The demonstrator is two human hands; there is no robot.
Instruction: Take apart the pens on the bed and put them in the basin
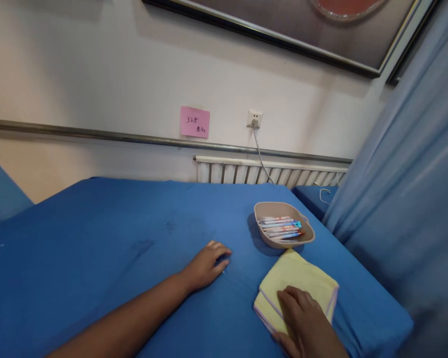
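My left hand [208, 265] rests on the blue bed sheet [142, 283], its fingers loosely bent and thumb apart, with nothing held. Over the near part of a folded yellow cloth [302, 272] with a pale purple edge lies my right hand [306, 320]. Its fingers touch the top of the cloth, and the thumb sits apart by the cloth's near edge. The cloth lies flat on the sheet. Just beyond it stands a beige plastic basket [309, 235] with several pens [280, 228] inside, some with blue parts.
A blue curtain [406, 164] hangs along the right side. Behind the bed are a radiator [231, 171], a metal rail [134, 136] and a wall socket [254, 119] with a plugged-in cable. A pink note [194, 122] with handwriting is on the wall below a framed picture [283, 30].
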